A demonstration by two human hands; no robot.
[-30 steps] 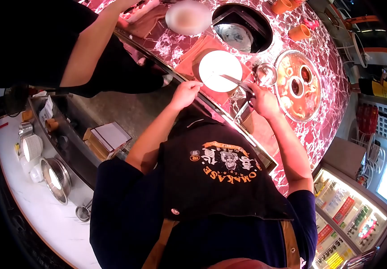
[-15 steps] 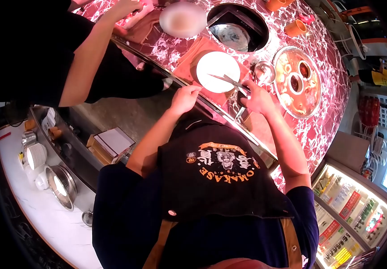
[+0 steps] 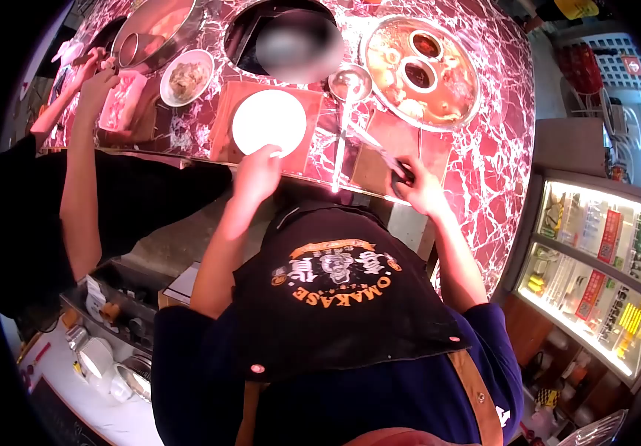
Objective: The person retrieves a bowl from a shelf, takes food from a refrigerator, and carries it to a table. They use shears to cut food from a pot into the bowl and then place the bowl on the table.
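My right hand [image 3: 418, 186] is closed round the dark handles of a pair of scissors [image 3: 374, 145]. The blades point up and left, above the table just right of the plate. A round white plate [image 3: 268, 119] lies on a reddish-brown square mat [image 3: 224, 141], bright under the light. My left hand [image 3: 259, 176] is at its near rim, fingers closed together over the edge. A metal ladle or small bowl [image 3: 351, 83] sits beyond the scissors. Under the scissors' side of the table is a brown board-like square [image 3: 383, 152].
A large round tray [image 3: 439, 104] of food with two dark sauce cups stands at the right back. A round opening [image 3: 242, 56] is sunk into the marbled table. Left are a bowl of food [image 3: 186, 78], a pink tray [image 3: 123, 104] and another person's hands [image 3: 101, 74].
The scissors have moved from over the plate to its right. My left hand has come from the table edge onto the plate's near rim. The view has turned, showing more of the left side.
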